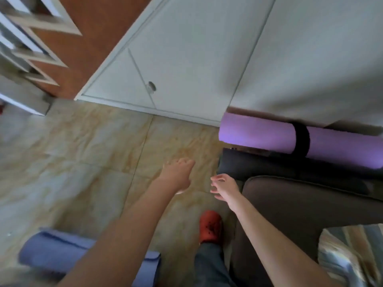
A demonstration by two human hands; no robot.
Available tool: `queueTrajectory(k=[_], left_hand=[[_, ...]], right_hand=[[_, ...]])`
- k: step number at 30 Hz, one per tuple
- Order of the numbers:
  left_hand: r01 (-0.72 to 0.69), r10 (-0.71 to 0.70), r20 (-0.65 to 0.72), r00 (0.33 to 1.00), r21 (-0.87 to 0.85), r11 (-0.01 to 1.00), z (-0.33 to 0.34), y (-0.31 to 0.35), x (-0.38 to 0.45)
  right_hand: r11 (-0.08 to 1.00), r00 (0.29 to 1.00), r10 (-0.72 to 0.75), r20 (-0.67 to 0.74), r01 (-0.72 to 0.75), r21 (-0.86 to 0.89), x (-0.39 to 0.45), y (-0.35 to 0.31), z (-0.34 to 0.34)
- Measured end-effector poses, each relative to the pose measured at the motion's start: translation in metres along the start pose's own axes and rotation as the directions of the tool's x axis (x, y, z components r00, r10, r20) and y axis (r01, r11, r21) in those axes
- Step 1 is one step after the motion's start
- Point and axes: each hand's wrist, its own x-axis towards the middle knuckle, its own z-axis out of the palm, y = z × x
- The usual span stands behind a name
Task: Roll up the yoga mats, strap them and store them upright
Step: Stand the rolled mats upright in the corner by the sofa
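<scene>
1. Lying on its side at the right is the purple mat (257, 132), rolled up, with a black strap (302, 139) wrapped round it; it rests against the foot of the white wall (310, 59), on top of a dark grey sofa (300, 204).
2. Down at the lower left, the blue mat (51, 251) lies on the floor (72, 152); it looks rolled, though the left forearm crosses in front of it and the picture is blurred there, so no strap can be made out.
3. Both arms reach forward over the tiles, bare to past the elbow.
4. Left hand (178, 175): back of the hand up, fingers loosely bent and pointing away, holding nothing.
5. Right hand (222, 188): fingers loosely curled, thumb and forefinger near each other, gripping nothing; it hovers just beside the sofa's front corner.
6. The two hands sit near each other but apart, with bare floor between them, and neither touches either mat.
7. Below the hands, a red shoe (210, 226) stands on the tiles, a blue-jeaned leg (209, 266) rising from it, close against the sofa's side.
8. A striped cushion (352, 255) shows at the lower right corner, on the sofa.
9. Further out, a white cabinet (165, 79) with a round knob (151, 87) stands behind the floor, beside a brown wall (89, 38).
10. White shelving (31, 48), blurred, fills the upper left.
</scene>
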Motion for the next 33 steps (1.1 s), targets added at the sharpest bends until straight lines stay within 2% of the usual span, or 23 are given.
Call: queueTrajectory(k=[3, 7, 10, 12, 15, 18, 21, 23, 25, 27, 30, 33], left_hand=[[0.102, -0.102, 0.004, 0.995, -0.070, 0.992, 0.055, -0.060, -0.031], [0.270, -0.255, 0.122, 0.959, -0.122, 0.955, 0.174, -0.145, -0.075], [0.379, -0.352, 0.224, 0.909, -0.094, 0.920, 0.282, -0.192, -0.102], [0.445, -0.404, 0.297, 0.865, -0.081, 0.892, 0.350, -0.210, -0.116], [0.511, -0.425, 0.388, 0.818, -0.150, 0.846, 0.434, -0.224, -0.126], [0.539, -0.417, 0.404, 0.814, -0.257, 0.802, 0.492, -0.229, -0.123], [0.524, -0.442, 0.302, 0.845, -0.296, 0.799, 0.511, -0.228, -0.116], [0.505, -0.449, 0.243, 0.860, -0.281, 0.816, 0.506, -0.228, -0.113], [0.488, -0.444, 0.213, 0.870, -0.255, 0.835, 0.490, -0.230, -0.115], [0.475, -0.435, 0.199, 0.878, -0.258, 0.841, 0.462, -0.232, -0.117], [0.471, -0.446, 0.158, 0.881, -0.210, 0.857, 0.408, -0.233, -0.123], [0.466, -0.469, -0.012, 0.883, -0.107, 0.878, 0.346, -0.224, -0.130]], right_hand=[[0.995, 0.990, 0.048, 0.134, -0.034, -0.098, -0.010, 0.029, 0.083], [0.951, 0.932, 0.240, 0.273, -0.168, -0.260, -0.006, 0.103, 0.186], [0.881, 0.895, 0.364, 0.259, -0.241, -0.407, 0.016, 0.183, 0.246], [0.844, 0.900, 0.366, 0.236, -0.214, -0.492, 0.031, 0.243, 0.275], [0.865, 0.879, 0.398, 0.263, -0.263, -0.428, 0.050, 0.330, 0.306], [0.853, 0.846, 0.476, 0.239, -0.377, -0.362, 0.066, 0.380, 0.318], [0.871, 0.826, 0.489, 0.281, -0.441, -0.217, 0.074, 0.397, 0.325], [0.892, 0.848, 0.450, 0.280, -0.445, -0.083, 0.070, 0.397, 0.326], [0.912, 0.877, 0.383, 0.290, -0.410, 0.033, 0.064, 0.381, 0.324], [0.941, 0.904, 0.298, 0.307, -0.331, 0.063, 0.051, 0.342, 0.322], [0.995, 0.956, 0.083, 0.282, -0.093, 0.022, 0.030, 0.271, 0.315], [0.969, 0.944, -0.171, 0.281, 0.212, -0.124, 0.004, 0.202, 0.300]])
